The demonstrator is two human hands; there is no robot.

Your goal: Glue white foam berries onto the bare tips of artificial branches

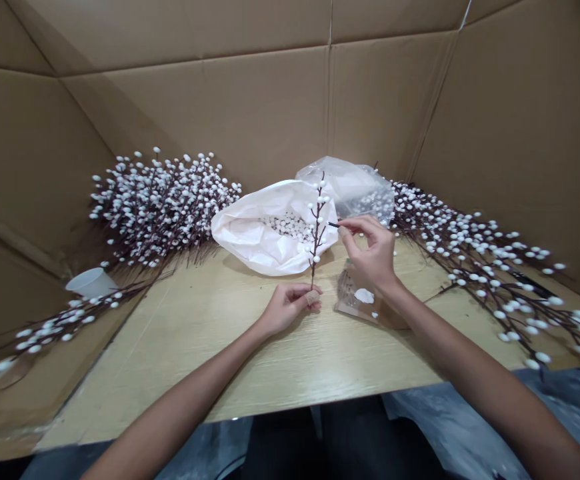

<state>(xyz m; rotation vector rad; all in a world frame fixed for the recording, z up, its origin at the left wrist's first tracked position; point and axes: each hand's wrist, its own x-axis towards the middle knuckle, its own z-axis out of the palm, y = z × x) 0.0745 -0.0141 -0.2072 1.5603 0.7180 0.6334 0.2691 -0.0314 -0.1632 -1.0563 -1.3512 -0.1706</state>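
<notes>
I have my left hand [293, 308] pinching the twig [315, 227] low, its top toward 12 o'clock. At 2 o'clock, my right hand [371, 248] pinches a dark stick [333, 225]. The twig has white balls [317, 259]; parts look bare. More balls [287, 227] sit in the bag [237, 230] behind.

The left forearm [185, 407], at lower left of the frame, and right forearm [485, 377], at lower right, are bare and slim. Left grip [293, 305] and right grip [370, 250] are bare too, with slender fingers. Plain, near-black clothing [370, 440] covers the legs at bottom centre, its folds too dim to tell.
</notes>
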